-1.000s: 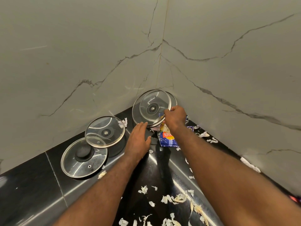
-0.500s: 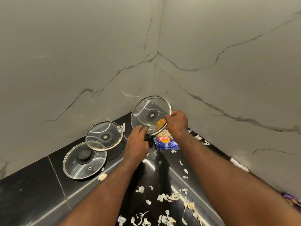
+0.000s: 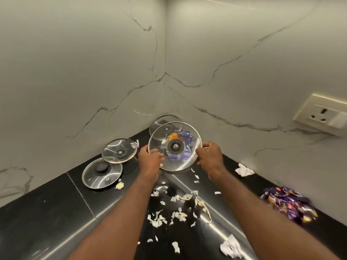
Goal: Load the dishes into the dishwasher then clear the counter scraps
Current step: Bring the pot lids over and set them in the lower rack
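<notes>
A round glass lid [image 3: 174,158] with a steel rim is lifted off the black counter [image 3: 47,218] in the corner. My left hand [image 3: 150,162] grips its left rim and my right hand [image 3: 209,156] grips its right rim. Through the glass shows a blue snack packet lying on the counter. Behind it another glass lid [image 3: 159,121] leans in the corner. Two more lids lie to the left: a small one [image 3: 120,150] overlapping a lid with a black knob [image 3: 102,173]. Pale peel scraps [image 3: 178,212] litter the counter between my forearms.
Marble walls meet in a corner behind the lids. A wall socket [image 3: 323,114] sits at the right. A purple crumpled wrapper [image 3: 289,205] and crumpled white papers [image 3: 244,169] [image 3: 231,248] lie on the right strip of the counter.
My left hand has moved from the counter onto the lid's left rim. Both hands have lifted the lid away from the corner, uncovering a second lid behind it. The view has tilted up.
</notes>
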